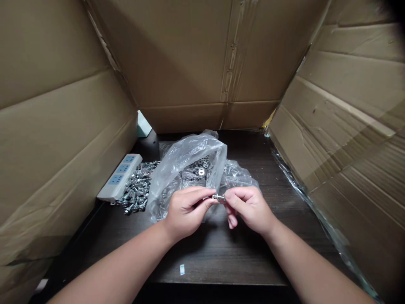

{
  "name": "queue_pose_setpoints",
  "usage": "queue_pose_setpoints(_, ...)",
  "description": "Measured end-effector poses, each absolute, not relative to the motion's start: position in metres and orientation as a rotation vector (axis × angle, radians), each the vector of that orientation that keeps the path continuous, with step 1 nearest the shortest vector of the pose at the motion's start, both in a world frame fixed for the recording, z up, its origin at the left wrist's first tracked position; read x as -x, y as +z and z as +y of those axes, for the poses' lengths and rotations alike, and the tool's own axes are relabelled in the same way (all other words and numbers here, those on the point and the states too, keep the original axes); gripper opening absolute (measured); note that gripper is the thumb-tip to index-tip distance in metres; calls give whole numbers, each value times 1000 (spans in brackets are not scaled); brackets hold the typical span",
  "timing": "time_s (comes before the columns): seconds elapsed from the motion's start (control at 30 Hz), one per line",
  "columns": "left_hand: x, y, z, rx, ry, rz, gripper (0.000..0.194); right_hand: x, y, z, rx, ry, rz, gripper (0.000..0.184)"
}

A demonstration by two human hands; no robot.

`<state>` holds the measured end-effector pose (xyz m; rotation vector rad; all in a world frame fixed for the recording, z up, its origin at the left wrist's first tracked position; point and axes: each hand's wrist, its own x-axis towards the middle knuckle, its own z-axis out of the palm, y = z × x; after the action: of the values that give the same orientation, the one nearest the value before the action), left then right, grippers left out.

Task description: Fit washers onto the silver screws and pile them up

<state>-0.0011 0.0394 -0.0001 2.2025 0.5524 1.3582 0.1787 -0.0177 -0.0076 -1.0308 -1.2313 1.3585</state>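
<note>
A small metal bolt [219, 196] spans the gap between my two hands, held level above the table. My left hand [186, 211] pinches its left end between thumb and forefinger. At its other end, the thumb and forefinger of my right hand [248, 207] grip the shank, with the lower fingers curled beneath. A ring like a washer seems to sit on the bolt close to my left fingertips, too small to be certain. Just behind my hands lies an opened clear plastic bag [190, 152] with washers [201, 172] and other small rings inside.
A heap of bolts with washers [136, 190] lies at the left beside a white power strip [122, 177]. Another plastic bag of metal parts [237, 171] rests behind my right hand. Cardboard walls [190, 63] enclose the dark table [240, 257]; a paper scrap [182, 269] lies near its front edge.
</note>
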Motion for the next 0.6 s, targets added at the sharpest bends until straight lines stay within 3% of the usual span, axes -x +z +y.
queue_pose_setpoints(0.2,-1,1,38,-2152,1355,642,12,-178,-10,-14,1060,1410,-1115,50)
queue_pose_setpoints(0.3,-2,3,38,-2084,1350,724,10,-177,-6,-15,996,1273,-1156,36)
queue_pose_setpoints(0.4,-2,3,38,-2029,1344,770,10,-175,-3,-18,937,1160,-1204,37)
queue_pose_setpoints(0.6,0,-1,39,-2154,1361,629,13,-171,-5,-20,927,1146,-1181,14)
